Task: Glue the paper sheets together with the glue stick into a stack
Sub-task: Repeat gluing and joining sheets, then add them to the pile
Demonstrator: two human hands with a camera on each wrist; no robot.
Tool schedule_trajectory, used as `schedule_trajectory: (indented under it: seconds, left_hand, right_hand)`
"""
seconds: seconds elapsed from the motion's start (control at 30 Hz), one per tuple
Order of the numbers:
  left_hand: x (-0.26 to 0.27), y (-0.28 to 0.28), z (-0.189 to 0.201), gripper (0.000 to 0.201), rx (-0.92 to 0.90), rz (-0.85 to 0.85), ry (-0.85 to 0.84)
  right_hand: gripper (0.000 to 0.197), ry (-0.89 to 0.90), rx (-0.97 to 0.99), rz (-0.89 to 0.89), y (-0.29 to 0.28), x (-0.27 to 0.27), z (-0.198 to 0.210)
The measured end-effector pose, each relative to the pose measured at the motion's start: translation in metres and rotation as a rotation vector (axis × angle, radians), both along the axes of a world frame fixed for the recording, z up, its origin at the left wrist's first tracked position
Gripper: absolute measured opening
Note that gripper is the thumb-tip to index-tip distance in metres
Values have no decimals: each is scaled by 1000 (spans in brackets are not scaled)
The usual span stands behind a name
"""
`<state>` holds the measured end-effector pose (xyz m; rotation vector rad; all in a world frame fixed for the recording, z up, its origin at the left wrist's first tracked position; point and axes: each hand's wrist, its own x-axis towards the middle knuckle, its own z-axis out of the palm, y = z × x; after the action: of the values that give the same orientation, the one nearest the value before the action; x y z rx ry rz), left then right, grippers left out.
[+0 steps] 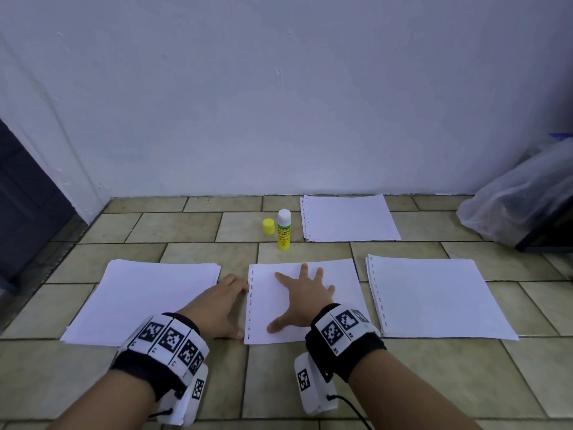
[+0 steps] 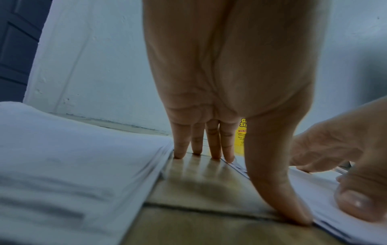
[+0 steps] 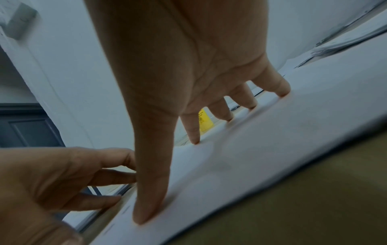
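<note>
- Right hand, grip wide, fingers spread flat, presses the middle sheets; left hand, grip relaxed and holding nothing, squares their punched edge on the floor.
- Risk: uneven pressure could slide the top sheet askew while the glue is wet.
- Count: 4 paper piles, 1 uncapped glue stick upright beyond, 1 cap beside it.

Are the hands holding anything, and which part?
Nothing is gripped. The right hand lies flat, fingers spread, pressing on top of the middle paper sheet. The left hand rests against that sheet's punched left edge.
</note>
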<state>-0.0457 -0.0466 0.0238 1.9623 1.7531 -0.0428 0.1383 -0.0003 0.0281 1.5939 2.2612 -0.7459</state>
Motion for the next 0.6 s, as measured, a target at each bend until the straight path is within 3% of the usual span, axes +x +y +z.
schedule_trajectory:
  seconds: [0.13, 0.27, 0.6]
  left_hand:
    - [-2, -1, 1, 88, -31, 62, -107]
    - [-2, 1, 7, 72, -48, 89, -159]
    - [6, -3, 11, 82, -14, 24, 5]
  right_hand:
    - [113, 13, 8, -8, 0, 0, -2]
    - [113, 14, 6, -14, 0, 0, -3]
    - [112, 4, 12, -12, 0, 0, -3]
